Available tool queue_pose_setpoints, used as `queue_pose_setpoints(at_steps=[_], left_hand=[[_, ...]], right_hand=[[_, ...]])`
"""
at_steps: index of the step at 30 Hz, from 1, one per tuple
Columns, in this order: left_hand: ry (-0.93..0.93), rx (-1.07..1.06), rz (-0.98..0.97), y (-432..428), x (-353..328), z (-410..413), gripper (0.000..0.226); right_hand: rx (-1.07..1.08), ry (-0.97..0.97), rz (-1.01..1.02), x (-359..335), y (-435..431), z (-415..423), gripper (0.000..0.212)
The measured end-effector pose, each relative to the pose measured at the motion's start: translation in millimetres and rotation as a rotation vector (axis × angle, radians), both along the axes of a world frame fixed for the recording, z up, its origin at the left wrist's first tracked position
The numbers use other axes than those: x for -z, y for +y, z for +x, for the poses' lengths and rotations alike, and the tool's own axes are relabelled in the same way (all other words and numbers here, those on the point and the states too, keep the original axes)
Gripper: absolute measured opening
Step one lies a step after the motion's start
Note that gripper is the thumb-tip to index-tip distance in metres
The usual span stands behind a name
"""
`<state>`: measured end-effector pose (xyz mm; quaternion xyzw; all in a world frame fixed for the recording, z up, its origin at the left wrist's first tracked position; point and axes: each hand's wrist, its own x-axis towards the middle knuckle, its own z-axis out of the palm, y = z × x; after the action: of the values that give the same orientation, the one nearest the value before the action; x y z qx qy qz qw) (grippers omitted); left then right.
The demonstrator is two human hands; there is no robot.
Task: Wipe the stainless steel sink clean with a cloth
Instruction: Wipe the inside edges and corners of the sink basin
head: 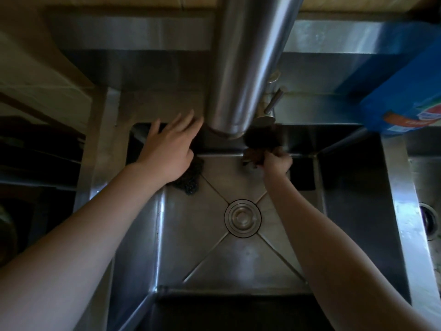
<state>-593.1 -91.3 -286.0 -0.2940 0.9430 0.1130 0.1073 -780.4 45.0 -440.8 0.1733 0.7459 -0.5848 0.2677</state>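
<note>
While the sink [210, 259] was seen from straight above, the left hand [170, 149] was at its far left corner, palm down, with the fingers straight and spread wide, gripping nothing. Under the heel of this hand lay a dark mesh scrubber [191, 179] on the basin floor. I could not tell if the hand pressed on it or only hovered over it. I judged that the hand was placed there either to steady the body or to keep the scrubber out of the way.

In the middle, the thick faucet spout [248, 68] hung over the back edge and hid part of the back wall. For this reason the wiping had to go under it.

Just right of the spout, the cloth [253, 159], brownish and bunched up, was against the seam where the back wall met the floor. The right hand [278, 161] held it with all fingers curled tight around it. Such a firm fist seemed suited to rubbing into that corner line, where dirt collects.

Nearer to the camera, the round drain [242, 217] sat in the centre of the floor, well apart from both hands. At the far right, a blue package [403, 91] stood on the ledge beside the basin.
</note>
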Motion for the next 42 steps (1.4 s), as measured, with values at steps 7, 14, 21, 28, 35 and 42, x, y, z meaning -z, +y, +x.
queue_pose_setpoints(at_steps=[7, 14, 21, 28, 35, 42], left_hand=[[-0.022, -0.014, -0.043, 10, 8, 34, 0.067], [-0.034, -0.056, -0.028, 12, 11, 62, 0.068], [-0.037, -0.054, 0.005, 26, 15, 72, 0.067], [-0.004, -0.021, -0.019, 27, 11, 44, 0.067], [0.020, -0.013, -0.050, 16, 14, -7, 0.072], [0.010, -0.016, -0.050, 12, 15, -15, 0.078]], right_hand=[[-0.760, 0.289, 0.339, 26, -11, 57, 0.021], [-1.674, 0.639, 0.621, 42, 7, 104, 0.056], [-1.423, 0.609, 0.824, 35, 32, 64, 0.055], [-0.512, 0.160, 0.617, 21, 45, 11, 0.040], [0.134, 0.044, 0.066, -12, 31, -27, 0.032], [0.098, -0.204, -0.091, -24, -18, 19, 0.019]])
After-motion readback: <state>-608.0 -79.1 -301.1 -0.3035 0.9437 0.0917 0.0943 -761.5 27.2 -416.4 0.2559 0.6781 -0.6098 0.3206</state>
